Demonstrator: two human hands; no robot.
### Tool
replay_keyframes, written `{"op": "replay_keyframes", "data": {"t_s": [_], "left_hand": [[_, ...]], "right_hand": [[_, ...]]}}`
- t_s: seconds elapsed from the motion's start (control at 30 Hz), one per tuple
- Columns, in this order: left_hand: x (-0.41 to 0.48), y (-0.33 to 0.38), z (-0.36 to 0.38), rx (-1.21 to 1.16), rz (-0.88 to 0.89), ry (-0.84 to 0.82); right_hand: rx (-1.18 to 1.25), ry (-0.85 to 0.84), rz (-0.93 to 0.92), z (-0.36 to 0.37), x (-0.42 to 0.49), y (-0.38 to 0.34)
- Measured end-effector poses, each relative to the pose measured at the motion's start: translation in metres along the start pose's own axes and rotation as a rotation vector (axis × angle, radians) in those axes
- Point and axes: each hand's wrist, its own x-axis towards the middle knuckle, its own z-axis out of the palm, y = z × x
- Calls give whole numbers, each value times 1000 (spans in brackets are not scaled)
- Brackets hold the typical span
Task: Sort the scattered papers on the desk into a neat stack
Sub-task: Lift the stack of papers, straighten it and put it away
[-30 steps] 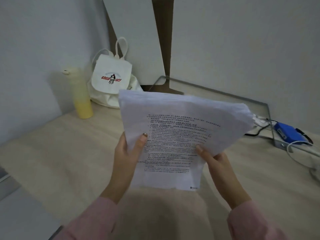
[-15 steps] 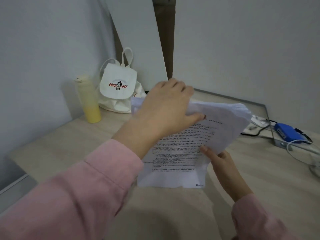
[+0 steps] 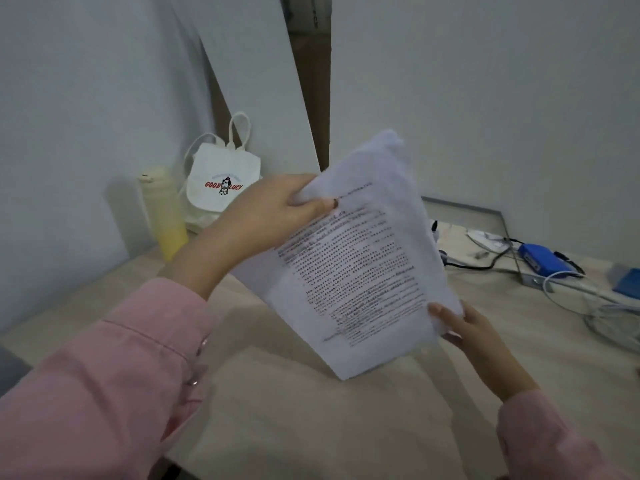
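I hold a stack of white printed papers [image 3: 360, 271] in the air above the light wooden desk [image 3: 311, 410], tilted so its top leans to the right. My left hand [image 3: 277, 209] grips the stack's upper left edge, thumb on the printed front sheet. My right hand [image 3: 474, 337] pinches the lower right edge, thumb on the front. The sheets' top edges look uneven and blurred. No loose paper lies on the desk surface that I can see.
A yellow bottle [image 3: 166, 216] and a white tote bag [image 3: 221, 188] stand at the back left against the wall. A white board [image 3: 256, 84] leans in the corner. At the right lie a blue device [image 3: 543, 259], cables [image 3: 609, 313] and a metal frame [image 3: 505, 230].
My left hand went from the stack's lower left edge up over its top and now grips the upper left. The stack has turned from landscape to a tilted upright position.
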Motion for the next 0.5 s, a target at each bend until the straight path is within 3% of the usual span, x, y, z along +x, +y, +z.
{"op": "replay_keyframes", "data": {"t_s": [0.2, 0.37, 0.5], "left_hand": [[-41, -56, 22, -594, -225, 108], [-71, -90, 47, -803, -387, 244], [-104, -116, 78, -808, -517, 343]], "right_hand": [[281, -199, -9, 7, 6, -8], [388, -69, -124, 31, 3, -17], [244, 20, -121, 47, -4, 3]]}}
